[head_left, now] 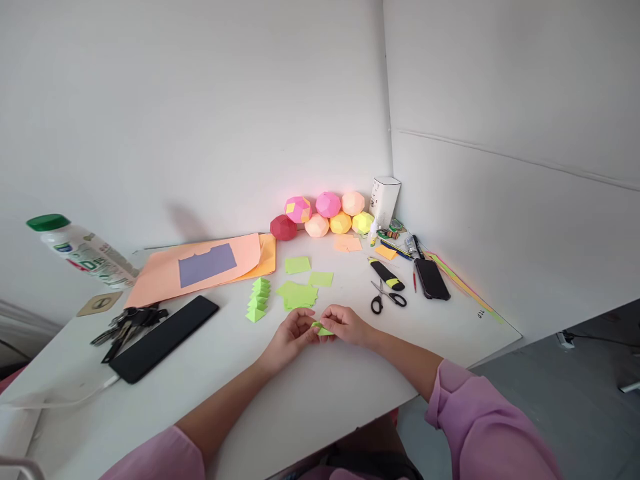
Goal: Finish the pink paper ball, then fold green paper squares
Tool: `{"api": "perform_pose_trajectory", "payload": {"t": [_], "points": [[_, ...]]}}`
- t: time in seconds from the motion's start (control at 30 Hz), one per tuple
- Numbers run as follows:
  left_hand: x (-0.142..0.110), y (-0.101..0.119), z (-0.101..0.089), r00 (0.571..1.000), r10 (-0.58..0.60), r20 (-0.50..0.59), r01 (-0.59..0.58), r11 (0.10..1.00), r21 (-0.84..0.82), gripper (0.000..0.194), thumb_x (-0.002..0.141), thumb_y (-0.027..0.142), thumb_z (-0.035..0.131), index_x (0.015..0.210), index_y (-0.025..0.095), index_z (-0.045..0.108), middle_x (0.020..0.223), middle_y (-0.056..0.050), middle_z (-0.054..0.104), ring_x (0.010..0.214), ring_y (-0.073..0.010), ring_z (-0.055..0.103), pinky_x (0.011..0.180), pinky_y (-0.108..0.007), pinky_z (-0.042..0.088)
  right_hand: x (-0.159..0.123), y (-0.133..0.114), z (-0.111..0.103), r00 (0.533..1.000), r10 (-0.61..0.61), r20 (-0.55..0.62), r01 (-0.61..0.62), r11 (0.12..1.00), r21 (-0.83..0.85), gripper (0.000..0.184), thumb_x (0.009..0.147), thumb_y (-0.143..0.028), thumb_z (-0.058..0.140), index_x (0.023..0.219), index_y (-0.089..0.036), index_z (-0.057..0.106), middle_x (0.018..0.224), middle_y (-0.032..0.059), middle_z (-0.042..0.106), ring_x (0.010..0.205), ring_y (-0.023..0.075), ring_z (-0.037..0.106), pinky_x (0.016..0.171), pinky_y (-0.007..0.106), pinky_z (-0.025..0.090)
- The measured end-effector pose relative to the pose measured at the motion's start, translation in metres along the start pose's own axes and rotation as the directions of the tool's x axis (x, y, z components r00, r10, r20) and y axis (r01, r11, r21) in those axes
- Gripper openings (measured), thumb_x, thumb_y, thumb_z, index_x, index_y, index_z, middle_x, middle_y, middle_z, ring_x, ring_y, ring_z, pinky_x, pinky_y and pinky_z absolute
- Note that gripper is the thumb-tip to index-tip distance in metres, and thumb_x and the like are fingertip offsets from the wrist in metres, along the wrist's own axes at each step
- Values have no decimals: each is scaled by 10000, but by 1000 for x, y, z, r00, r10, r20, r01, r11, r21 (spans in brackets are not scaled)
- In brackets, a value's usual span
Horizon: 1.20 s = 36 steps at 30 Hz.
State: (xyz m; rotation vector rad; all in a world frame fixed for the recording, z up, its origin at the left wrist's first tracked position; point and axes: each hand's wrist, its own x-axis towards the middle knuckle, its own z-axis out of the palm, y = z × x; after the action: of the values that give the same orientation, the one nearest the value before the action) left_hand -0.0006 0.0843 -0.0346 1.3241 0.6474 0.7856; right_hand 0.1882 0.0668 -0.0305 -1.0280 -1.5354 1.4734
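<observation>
Between my fingertips is a small piece of light green paper (325, 329), partly hidden by the fingers. My left hand (294, 333) pinches it from the left, and my right hand (346, 325) grips its right side. Just beyond my hands lies a loose pile of green paper pieces (297, 295). Two smaller green stacks, one at the back (298, 265) and one to the right (321, 279), rest behind that pile. A row of folded green paper units (259, 300) stands left of the pile.
Scissors (385, 297), a box cutter (387, 274) and a phone (433, 279) lie to the right. Faceted paper balls (329, 205) line the wall. On the left are orange sheets (160, 270), keys (129, 327), a black slab-like device (165, 338) and a tilted bottle (87, 250).
</observation>
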Motion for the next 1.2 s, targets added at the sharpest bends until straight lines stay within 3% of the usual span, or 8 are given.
{"api": "perform_pose_trajectory", "payload": {"t": [0.27,0.43,0.57,0.7,0.8,0.93,1.07,1.2], "points": [[3,8,2,987,-48,-152,57,997,56,378,739,466,679,943,177,547,653,26,632,560,-121,580,573,-264,459,-1,5,1,999,-53,8,53,994,-91,314,830,-407,603,1015,-167,520,702,-12,615,616,106,569,637,272,483],[3,12,3,984,-131,-124,146,982,118,365,730,510,666,775,155,594,594,6,630,540,-119,560,553,-250,437,-3,4,5,995,-95,8,95,991,-97,291,847,-374,584,1018,-199,425,671,-39,594,576,102,563,596,261,485],[4,10,-2,970,-205,-128,212,977,40,369,722,524,668,726,166,577,545,23,615,447,-111,540,492,-246,423,-8,-5,3,985,-164,53,172,951,-257,259,794,-330,637,957,-187,497,709,-21,585,593,98,541,595,247,482],[6,11,-7,964,-260,-58,260,966,-8,356,712,501,689,694,170,558,494,43,585,390,-109,531,447,-235,407,-8,-7,-3,928,-333,166,371,807,-459,271,751,-263,672,986,-160,588,822,35,615,625,110,541,604,253,495],[7,14,-7,962,-271,-33,272,962,25,363,724,500,678,667,169,539,499,38,592,390,-108,545,425,-216,365,-5,-2,-4,825,-523,216,538,606,-586,149,870,-174,506,962,-159,623,802,57,644,684,132,562,632,259,495],[6,15,-5,959,-281,-34,282,959,16,365,749,522,647,734,175,534,550,12,643,448,-130,593,466,-225,394,-2,0,-4,732,-640,234,581,407,-705,200,906,-160,471,884,-183,667,834,67,659,726,144,562,662,274,491],[6,14,-4,971,-240,-4,239,971,-27,379,710,481,701,876,165,574,617,-1,666,505,-139,606,537,-259,444,-4,-4,-4,775,-604,187,499,402,-768,208,899,-196,491,830,-209,687,841,74,633,729,162,544,640,295,477],[6,11,-4,983,-186,-11,186,983,9,391,720,493,686,900,162,580,612,8,642,526,-135,596,552,-265,441,-5,-8,-3,830,-530,174,467,490,-736,190,893,-282,519,830,-211,683,859,96,624,762,189,546,671,333,483]]}}
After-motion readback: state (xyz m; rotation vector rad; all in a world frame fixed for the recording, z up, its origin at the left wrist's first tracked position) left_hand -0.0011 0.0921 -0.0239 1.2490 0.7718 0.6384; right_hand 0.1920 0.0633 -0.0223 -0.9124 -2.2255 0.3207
